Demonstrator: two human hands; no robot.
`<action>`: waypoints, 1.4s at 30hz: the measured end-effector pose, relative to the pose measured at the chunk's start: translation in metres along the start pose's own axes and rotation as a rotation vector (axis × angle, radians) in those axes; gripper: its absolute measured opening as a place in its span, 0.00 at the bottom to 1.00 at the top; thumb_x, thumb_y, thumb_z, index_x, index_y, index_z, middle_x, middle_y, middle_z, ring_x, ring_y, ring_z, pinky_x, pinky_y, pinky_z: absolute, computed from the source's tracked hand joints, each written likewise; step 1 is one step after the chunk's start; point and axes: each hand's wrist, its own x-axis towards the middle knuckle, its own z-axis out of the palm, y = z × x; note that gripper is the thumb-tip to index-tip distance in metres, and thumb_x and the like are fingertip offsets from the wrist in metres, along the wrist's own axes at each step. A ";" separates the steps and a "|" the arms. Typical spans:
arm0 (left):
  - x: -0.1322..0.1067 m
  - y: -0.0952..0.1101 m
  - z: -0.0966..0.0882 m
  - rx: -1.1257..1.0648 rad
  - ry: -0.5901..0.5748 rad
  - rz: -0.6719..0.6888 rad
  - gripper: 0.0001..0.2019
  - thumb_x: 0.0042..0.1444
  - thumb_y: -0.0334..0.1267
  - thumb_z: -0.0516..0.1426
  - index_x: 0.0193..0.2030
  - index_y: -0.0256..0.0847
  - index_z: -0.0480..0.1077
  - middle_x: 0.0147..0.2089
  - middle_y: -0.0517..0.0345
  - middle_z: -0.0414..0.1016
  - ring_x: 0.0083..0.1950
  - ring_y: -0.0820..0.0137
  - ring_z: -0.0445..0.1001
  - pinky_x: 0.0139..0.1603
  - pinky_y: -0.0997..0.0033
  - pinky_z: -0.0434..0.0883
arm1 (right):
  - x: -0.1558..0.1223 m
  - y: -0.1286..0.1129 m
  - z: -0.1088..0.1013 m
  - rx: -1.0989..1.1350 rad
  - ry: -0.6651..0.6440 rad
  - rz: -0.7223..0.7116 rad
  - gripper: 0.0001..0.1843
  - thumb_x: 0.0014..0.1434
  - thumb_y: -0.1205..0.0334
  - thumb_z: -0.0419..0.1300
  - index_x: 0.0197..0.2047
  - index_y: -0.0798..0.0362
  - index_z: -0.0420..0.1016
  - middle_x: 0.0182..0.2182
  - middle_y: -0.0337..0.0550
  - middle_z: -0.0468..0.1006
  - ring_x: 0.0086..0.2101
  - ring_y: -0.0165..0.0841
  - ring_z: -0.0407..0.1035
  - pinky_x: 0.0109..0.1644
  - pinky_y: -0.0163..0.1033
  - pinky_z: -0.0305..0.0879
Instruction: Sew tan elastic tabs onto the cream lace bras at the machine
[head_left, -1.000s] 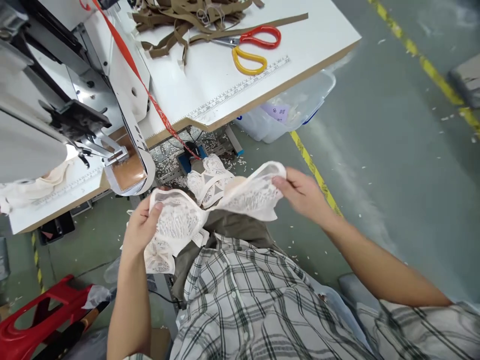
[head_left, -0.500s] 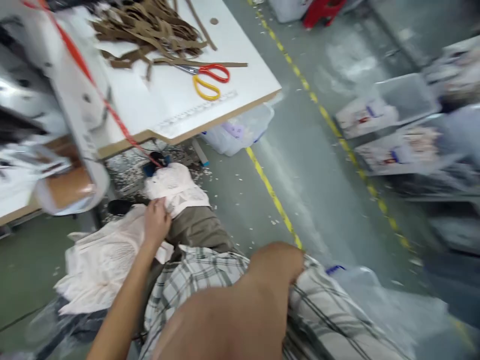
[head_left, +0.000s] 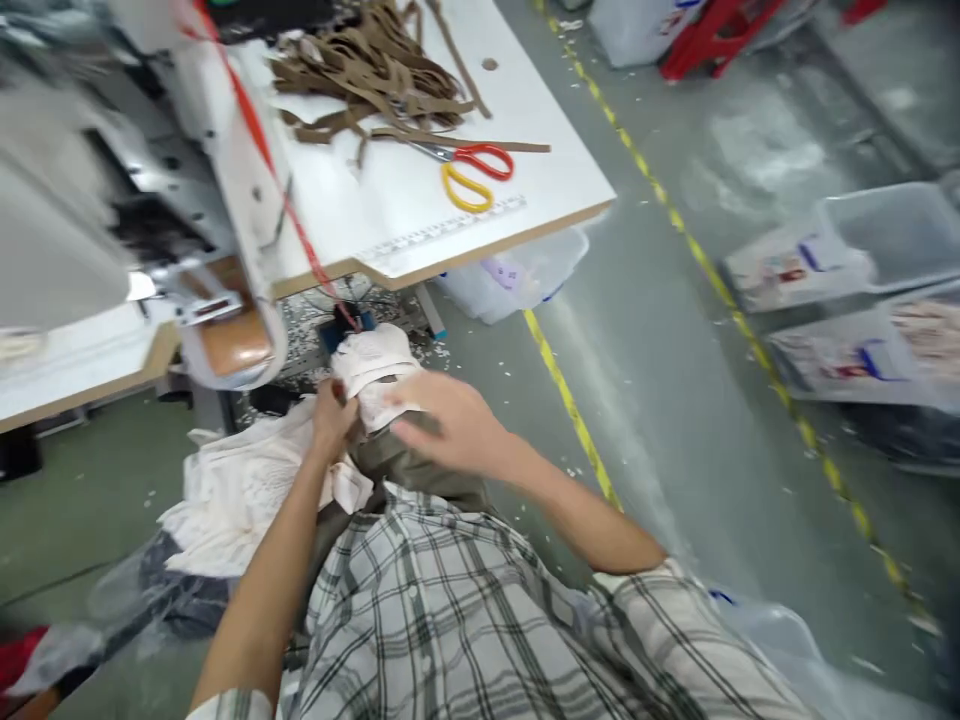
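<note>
On my lap lies a small stack of cream-white fabric pieces with faint print. The curled fingers of my left hand close on the left edge of this stack; the fingertips are partly hidden. My right hand hovers over the right side of the stack, blurred by motion, its thumb apart from the other fingers and nothing visible between them. Whether it touches the fabric I cannot tell. Left of my legs hangs a bigger heap of cream-white fabric.
A sewing machine stands on the white table, with brown strips and red-and-yellow-handled scissors. A red ribbon hangs past the table edge. Plastic bins stand right, beyond yellow floor tape.
My right hand has swung from near my body, where the arm filled the lower view, to the stack. My left hand's fingers have curled at its edge. The camera view has shifted left.
</note>
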 end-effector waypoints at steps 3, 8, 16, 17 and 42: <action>0.004 0.004 -0.015 0.054 -0.030 0.057 0.09 0.56 0.35 0.56 0.43 0.36 0.66 0.37 0.56 0.72 0.36 0.68 0.72 0.41 0.65 0.71 | 0.056 0.043 0.017 -0.342 0.024 -0.022 0.39 0.55 0.58 0.65 0.68 0.55 0.58 0.66 0.57 0.59 0.65 0.50 0.52 0.68 0.56 0.52; 0.002 0.032 -0.055 0.165 0.032 0.178 0.09 0.57 0.31 0.52 0.44 0.35 0.65 0.40 0.46 0.72 0.44 0.57 0.73 0.44 0.60 0.69 | 0.116 0.093 0.034 -0.692 -0.033 -0.165 0.40 0.57 0.60 0.63 0.69 0.60 0.56 0.66 0.62 0.59 0.64 0.52 0.54 0.66 0.55 0.51; -0.025 0.024 -0.100 0.249 0.004 0.371 0.08 0.61 0.33 0.51 0.45 0.39 0.67 0.56 0.39 0.69 0.57 0.52 0.67 0.58 0.53 0.63 | 0.070 0.088 -0.011 -0.790 0.080 -0.161 0.21 0.67 0.65 0.45 0.57 0.54 0.72 0.51 0.57 0.73 0.53 0.47 0.63 0.57 0.52 0.55; -0.036 0.020 -0.092 0.257 -0.005 0.373 0.07 0.60 0.32 0.51 0.44 0.39 0.68 0.56 0.40 0.70 0.57 0.53 0.67 0.58 0.53 0.63 | 0.054 0.091 -0.011 -0.790 0.079 -0.155 0.21 0.67 0.64 0.46 0.57 0.53 0.72 0.51 0.56 0.73 0.53 0.47 0.63 0.58 0.52 0.55; -0.129 0.024 -0.068 0.175 0.079 0.049 0.13 0.61 0.39 0.55 0.52 0.41 0.70 0.52 0.46 0.72 0.52 0.59 0.69 0.49 0.61 0.66 | -0.003 0.136 0.052 -0.745 0.042 -0.067 0.31 0.53 0.48 0.54 0.55 0.58 0.65 0.48 0.60 0.72 0.49 0.54 0.66 0.52 0.58 0.65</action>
